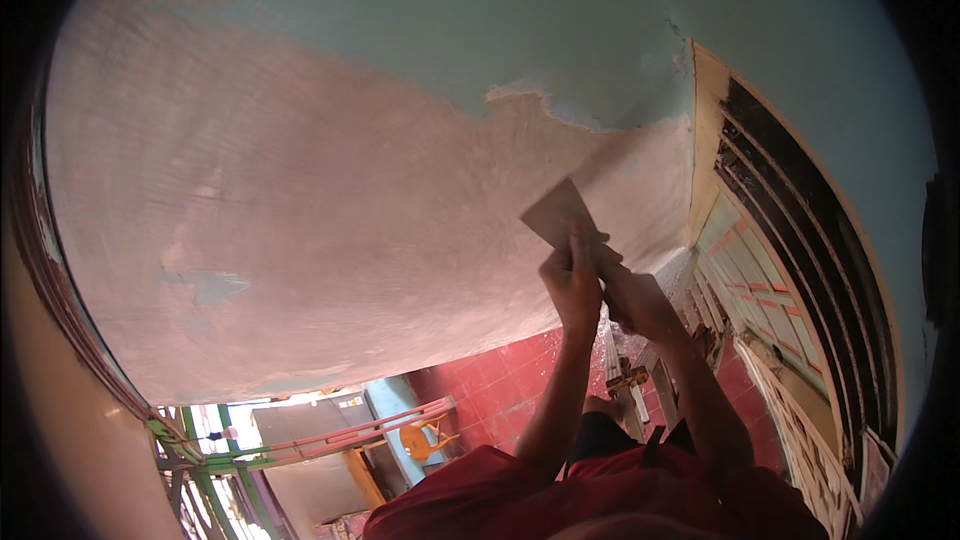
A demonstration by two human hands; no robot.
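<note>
A scraper with a broad flat blade (pixel 553 212) is held up in front of the wall (pixel 330 210). My left hand (pixel 573 288) is closed on it, with fingers laid along the base of the blade. Just to the right, my right hand (pixel 638 302) is wrapped round the handle end, which the fingers mostly hide. Teal paint (pixel 420 10) covers the upper wall, and below its ragged edge the surface is pinkish and bare. Whether the blade touches the wall I cannot tell.
On the right is a slatted dark opening in a cream frame (pixel 708 90). Wooden pieces (pixel 630 385) stand below my hands over the red tiled floor (pixel 490 380). An orange chair (pixel 420 440) and pink and green rails (pixel 330 440) are at lower left.
</note>
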